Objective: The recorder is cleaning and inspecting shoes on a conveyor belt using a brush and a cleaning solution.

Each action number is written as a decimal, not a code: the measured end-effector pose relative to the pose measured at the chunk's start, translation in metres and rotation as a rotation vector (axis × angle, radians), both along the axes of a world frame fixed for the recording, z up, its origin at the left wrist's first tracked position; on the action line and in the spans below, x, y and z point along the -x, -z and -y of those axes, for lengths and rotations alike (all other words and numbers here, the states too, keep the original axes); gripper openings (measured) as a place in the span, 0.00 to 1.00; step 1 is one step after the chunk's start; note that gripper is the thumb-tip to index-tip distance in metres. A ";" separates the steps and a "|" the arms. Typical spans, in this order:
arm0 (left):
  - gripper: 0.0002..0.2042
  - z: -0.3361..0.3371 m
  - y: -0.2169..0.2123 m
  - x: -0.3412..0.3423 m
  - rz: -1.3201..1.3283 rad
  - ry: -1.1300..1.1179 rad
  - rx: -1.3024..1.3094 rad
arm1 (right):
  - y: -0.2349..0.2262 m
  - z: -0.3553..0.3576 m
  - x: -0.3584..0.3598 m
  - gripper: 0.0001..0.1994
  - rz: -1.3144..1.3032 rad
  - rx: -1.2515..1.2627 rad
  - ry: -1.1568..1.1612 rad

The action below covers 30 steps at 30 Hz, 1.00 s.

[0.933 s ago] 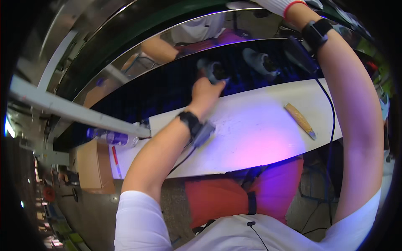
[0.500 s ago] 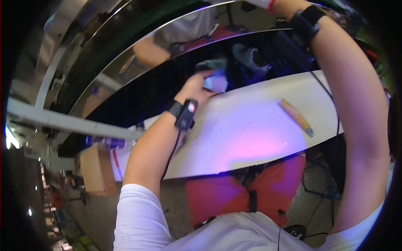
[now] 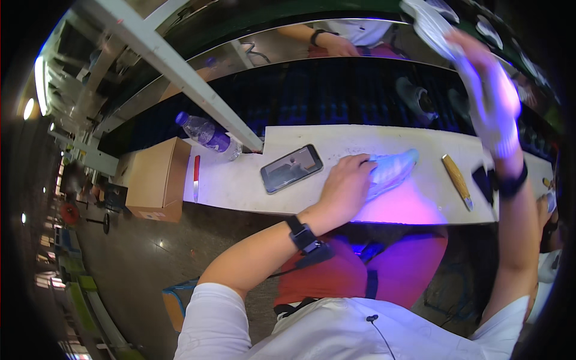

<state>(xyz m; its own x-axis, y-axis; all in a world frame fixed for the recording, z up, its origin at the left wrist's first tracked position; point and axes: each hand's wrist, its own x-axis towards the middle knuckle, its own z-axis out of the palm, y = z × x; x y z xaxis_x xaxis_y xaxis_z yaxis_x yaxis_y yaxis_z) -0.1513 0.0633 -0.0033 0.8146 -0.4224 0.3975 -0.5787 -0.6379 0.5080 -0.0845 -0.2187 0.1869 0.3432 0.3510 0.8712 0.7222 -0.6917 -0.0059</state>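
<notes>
**Two hands, two shoes at the white desk**

The left hand (image 3: pixel 348 183) lies on a light-coloured shoe (image 3: pixel 391 170) that rests on the white desk (image 3: pixel 384 210). The fingers (image 3: pixel 360 163) are bent over the back part of the shoe and press it down; the toe of the shoe points to the right and stays free. A violet light falls on the desk just in front of this shoe.

The right hand (image 3: pixel 489 99) is raised high above the desk and wears a pale glove. Its fingers are closed around a second white shoe (image 3: pixel 427 21), which is held up in the air near the top edge of the view, with the sole turned toward the camera.

Left of the left hand, a dark smartphone (image 3: pixel 291 168) lies flat on the desk, near but apart from the hand. Further left there are a plastic bottle (image 3: pixel 207 134) lying on its side, a knife with a red handle (image 3: pixel 195 177), and a cardboard box (image 3: pixel 157 180) at the end of the desk. Right of the shoe on the desk lies a tool with a wooden handle (image 3: pixel 457 180). Behind the desk runs a dark conveyor belt (image 3: pixel 336 90) with other shoes on it.
</notes>
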 end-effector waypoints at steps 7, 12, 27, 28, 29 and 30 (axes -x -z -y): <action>0.15 0.086 -0.029 -0.030 -0.149 0.152 -0.215 | 0.069 0.050 0.185 0.14 -0.463 -0.530 0.298; 0.18 0.086 -0.011 -0.047 -0.195 0.161 -0.107 | 0.128 0.025 0.201 0.15 -0.720 -0.782 0.276; 0.17 0.030 -0.047 0.054 0.054 0.493 0.594 | 0.132 -0.032 0.194 0.12 -1.094 -1.096 -0.509; 0.15 0.025 -0.052 0.058 -0.019 0.494 0.552 | 0.138 -0.037 0.194 0.11 -1.077 -1.133 -0.580; 0.13 0.020 -0.054 0.065 -0.090 0.482 0.500 | 0.143 -0.042 0.195 0.11 -1.047 -1.173 -0.585; 0.13 0.019 -0.054 0.071 -0.106 0.496 0.501 | 0.145 -0.046 0.197 0.10 -1.023 -1.210 -0.601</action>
